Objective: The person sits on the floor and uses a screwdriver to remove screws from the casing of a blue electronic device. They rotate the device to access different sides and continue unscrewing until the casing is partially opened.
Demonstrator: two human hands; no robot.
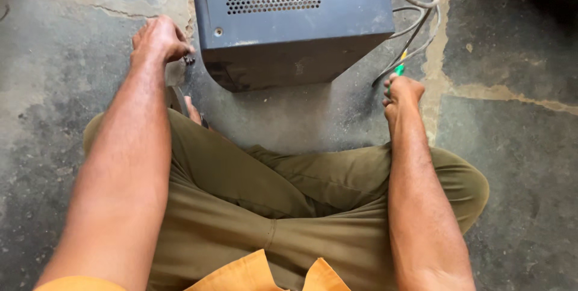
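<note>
Left hand (159,39), fingers curled around small dark screw-like part (189,59) beside grey metal case (289,23) on concrete floor (512,158). Right hand (402,92), fingers clenched on green-handled tool (398,70) near grey cables (415,20).

Both bare forearms reach forward over the crossed legs. The left hand (158,41) is furthest out, knuckles up, fingers curled in a loose pinch. The right hand (403,92) sits nearer the body, fingers closed in a fist.

A cracked, stained concrete floor (518,164) bears 1 dark metal case (289,26) and grey cables (415,20).
</note>
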